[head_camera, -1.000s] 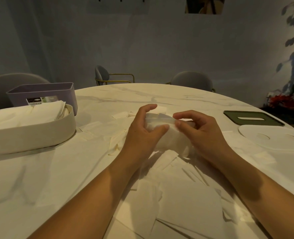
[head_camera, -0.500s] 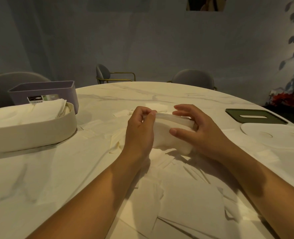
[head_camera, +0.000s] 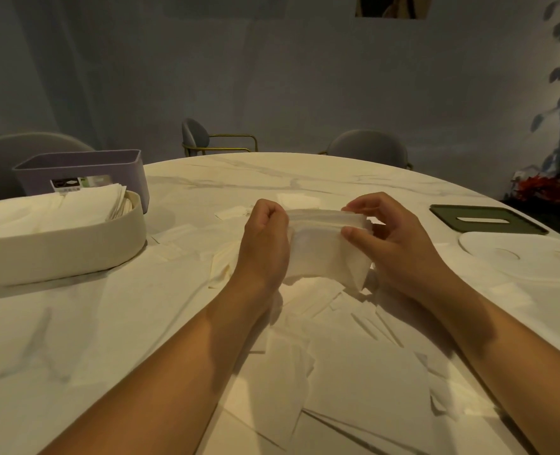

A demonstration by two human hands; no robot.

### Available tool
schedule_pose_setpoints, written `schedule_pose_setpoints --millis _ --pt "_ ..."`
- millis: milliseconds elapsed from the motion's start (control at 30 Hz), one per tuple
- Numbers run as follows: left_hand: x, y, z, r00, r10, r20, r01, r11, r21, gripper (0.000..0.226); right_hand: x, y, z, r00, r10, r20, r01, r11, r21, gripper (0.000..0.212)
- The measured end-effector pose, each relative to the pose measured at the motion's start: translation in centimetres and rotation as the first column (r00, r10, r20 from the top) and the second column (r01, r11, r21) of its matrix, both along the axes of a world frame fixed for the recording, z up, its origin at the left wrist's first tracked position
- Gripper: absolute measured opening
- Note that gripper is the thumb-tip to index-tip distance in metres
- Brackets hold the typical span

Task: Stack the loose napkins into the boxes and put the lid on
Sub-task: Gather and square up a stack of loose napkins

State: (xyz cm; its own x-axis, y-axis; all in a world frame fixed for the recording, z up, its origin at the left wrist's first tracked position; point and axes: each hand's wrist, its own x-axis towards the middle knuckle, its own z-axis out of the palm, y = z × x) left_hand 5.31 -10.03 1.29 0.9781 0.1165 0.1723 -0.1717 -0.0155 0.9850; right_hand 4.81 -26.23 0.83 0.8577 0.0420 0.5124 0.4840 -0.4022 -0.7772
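- Fingers [head_camera: 364,205] of the right hand [head_camera: 400,251] are hooked over the top edge of a wad of napkins [head_camera: 324,257], with the thumb pinching in from the near side. The left hand [head_camera: 265,238] is curled tight round the other end. Both are clamped on it, and the wad is held up just above the table [head_camera: 75,339], dead centre.

- Looks like squaring-up to me. Where does it go?

- My guess is the cream oval box [head_camera: 75,254] out on the left. It already carries a layered pile up to about rim height. The purple box [head_camera: 84,169] sits just behind it, and I can't see its inside.

- So what bites from here?

- That wad is soft. It bows between the two grips, and its lower edge looks ragged. If either hand eases off on the carry across, the sheets could fan and slide out sideways.

- And the landing?

- It's a tight one, I'd say. With the cream box that full, a crooked drop could leave corners riding over the rim, and then a lid won't seat. The white oval lid [head_camera: 518,257] and the green slotted lid [head_camera: 488,220] both lie on the right, well apart from the boxes.

- There's plenty left, too.

- Loads. Loose napkins [head_camera: 354,372] are scattered under and between both forearms, right down to the near edge. A careless swing left could drag some off the table.
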Motion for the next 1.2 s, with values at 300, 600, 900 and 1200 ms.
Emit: schedule_pose_setpoints --millis 300,600,900,1200 --pt "-0.6 0.4 0.3 0.973 -0.224 0.050 0.219 0.970 0.103 0.036 0.4 -0.1 0.0 0.997 -0.069 -0.022 0.071 0.995 0.070 0.016" --pt "-0.7 0.4 -0.4 0.964 -0.228 0.136 0.192 0.953 0.233 0.067 0.8 -0.5 -0.4 0.973 -0.059 -0.221 0.090 0.987 0.134 0.013" --pt "-0.7 0.3 -0.3 0.970 -0.177 0.164 0.179 0.984 0.005 0.067 0.2 -0.7 0.5 0.949 0.083 -0.304 -0.021 0.979 0.201 0.072" --pt "-0.3 2.0 -0.3 0.944 -0.305 0.128 0.315 0.947 -0.065 0.056 -0.2 -0.6 0.0 0.929 0.236 -0.284 -0.161 0.951 0.265 0.034"
